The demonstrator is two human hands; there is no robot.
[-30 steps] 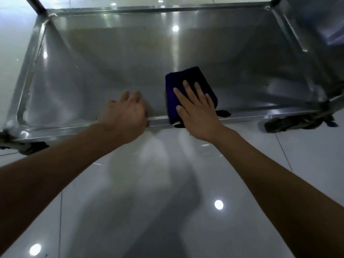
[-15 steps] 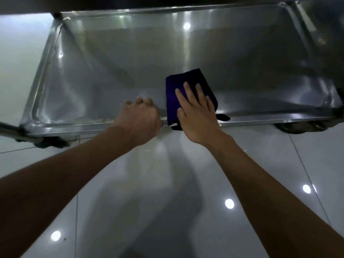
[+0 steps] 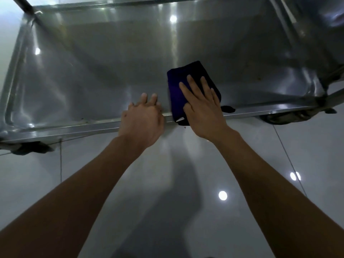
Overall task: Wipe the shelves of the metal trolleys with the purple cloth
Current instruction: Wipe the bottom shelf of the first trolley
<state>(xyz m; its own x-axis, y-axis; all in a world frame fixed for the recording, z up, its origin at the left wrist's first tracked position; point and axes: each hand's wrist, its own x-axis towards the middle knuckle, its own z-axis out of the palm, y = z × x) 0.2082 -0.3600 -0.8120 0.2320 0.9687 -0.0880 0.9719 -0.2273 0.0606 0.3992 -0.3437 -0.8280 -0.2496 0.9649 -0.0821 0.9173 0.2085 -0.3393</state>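
A folded purple cloth (image 3: 178,84) lies on the bottom shelf (image 3: 93,81) of a metal trolley, near its front rim (image 3: 74,128), with its near end hanging over the rim. My right hand (image 3: 202,110) presses flat on the cloth with the fingers spread and straight. Just left of the cloth, my left hand (image 3: 143,120) rests on the front rim, its fingers reaching forward onto the shelf. The two hands are close together but apart.
The shelf is a shallow steel tray with raised edges. Black caster wheels sit under its front corners, the left wheel (image 3: 29,148) and the right wheel (image 3: 286,118). An upright post (image 3: 24,4) rises at the back left. Glossy white floor tiles (image 3: 167,183) lie below me.
My left hand's fingers, curled at the rim half a second ago, now stretch forward over it. The right hand and cloth stay in about the same spot on the shelf. The view has shifted slightly.
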